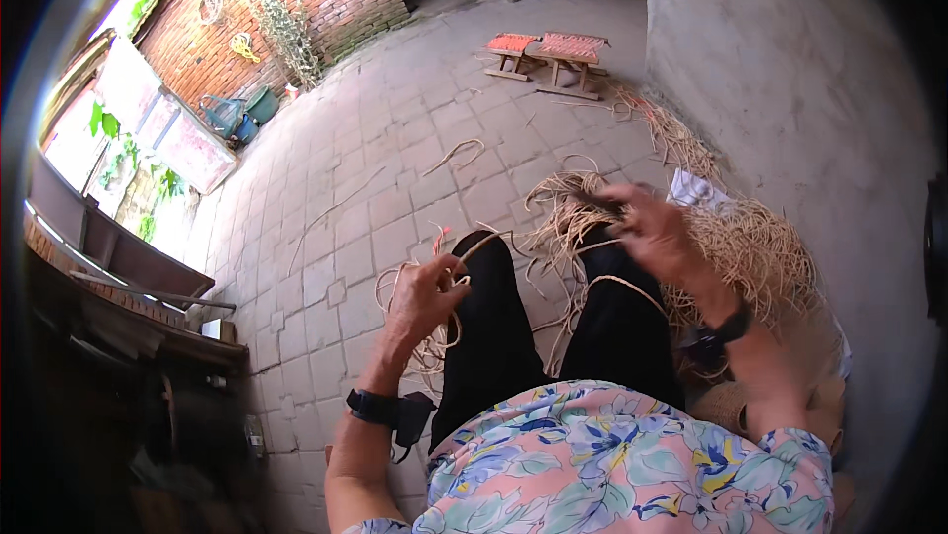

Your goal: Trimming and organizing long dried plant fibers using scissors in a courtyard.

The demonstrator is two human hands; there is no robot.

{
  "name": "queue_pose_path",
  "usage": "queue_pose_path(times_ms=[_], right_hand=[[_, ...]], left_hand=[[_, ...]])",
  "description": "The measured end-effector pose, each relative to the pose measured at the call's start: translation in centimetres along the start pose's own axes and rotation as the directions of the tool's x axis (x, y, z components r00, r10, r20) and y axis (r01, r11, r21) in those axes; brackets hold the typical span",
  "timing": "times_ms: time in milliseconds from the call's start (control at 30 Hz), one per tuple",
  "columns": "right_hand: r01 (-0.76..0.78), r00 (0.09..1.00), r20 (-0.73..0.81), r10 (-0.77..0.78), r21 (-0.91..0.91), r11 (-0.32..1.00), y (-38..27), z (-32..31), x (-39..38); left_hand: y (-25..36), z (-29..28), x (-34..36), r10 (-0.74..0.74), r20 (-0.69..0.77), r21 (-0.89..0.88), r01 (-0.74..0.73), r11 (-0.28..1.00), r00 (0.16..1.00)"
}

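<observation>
My left hand (430,292) is closed on a pale straw-coloured cord (476,246) above my left knee, with loops of cord hanging below it. My right hand (647,228) is over my right knee, fingers curled around a dark, blurred object (602,200) that I cannot make out, just above a loose bundle of cord ends (568,203). A large tangled heap of the same cord (750,257) lies beside my right leg, with a white crumpled item (696,188) at its far edge. A strand crosses my right thigh.
Two low wooden stools (568,48) stand ahead on the paved floor (346,168). At left are a brick wall (197,30), buckets (259,104), a leaning panel (178,129) and dark clutter (158,406). A grey wall (790,70) runs along the right.
</observation>
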State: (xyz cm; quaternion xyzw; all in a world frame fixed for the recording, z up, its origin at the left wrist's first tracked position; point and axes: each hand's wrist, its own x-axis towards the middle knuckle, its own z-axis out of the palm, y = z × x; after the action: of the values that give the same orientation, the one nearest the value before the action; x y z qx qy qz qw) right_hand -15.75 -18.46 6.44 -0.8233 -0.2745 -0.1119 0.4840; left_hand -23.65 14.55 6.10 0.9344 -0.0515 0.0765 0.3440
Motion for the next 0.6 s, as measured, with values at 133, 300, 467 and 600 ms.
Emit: queue_pose_path(times_ms=[133,300,467,600], right_hand=[[0.352,0.928,0.096,-0.36,0.095,0.931,-4.4,6.8,1.2],[0.118,0.921,0.319,-0.222,0.315,0.942,-2.4,8.4,0.5],[-0.375,0.9,0.423,0.103,0.633,0.678,-0.1,5.5,-1.6],[-0.393,0.905,0.382,0.187,0.585,0.71,0.3,4.8,-2.5]], left_hand=[[2.7,1.6,0.2,0.103,0.084,0.021,-0.105,0.994,0.991],[1.0,-0.1,0.0,-0.106,0.126,-0.71,0.164,0.685,0.986],[-5.5,-5.1,-2.6,-0.355,-0.567,-0.473,0.059,0.879,0.743],[-5.4,-3.4,-4.6,-0.241,-0.477,-0.314,0.092,0.945,0.845]])
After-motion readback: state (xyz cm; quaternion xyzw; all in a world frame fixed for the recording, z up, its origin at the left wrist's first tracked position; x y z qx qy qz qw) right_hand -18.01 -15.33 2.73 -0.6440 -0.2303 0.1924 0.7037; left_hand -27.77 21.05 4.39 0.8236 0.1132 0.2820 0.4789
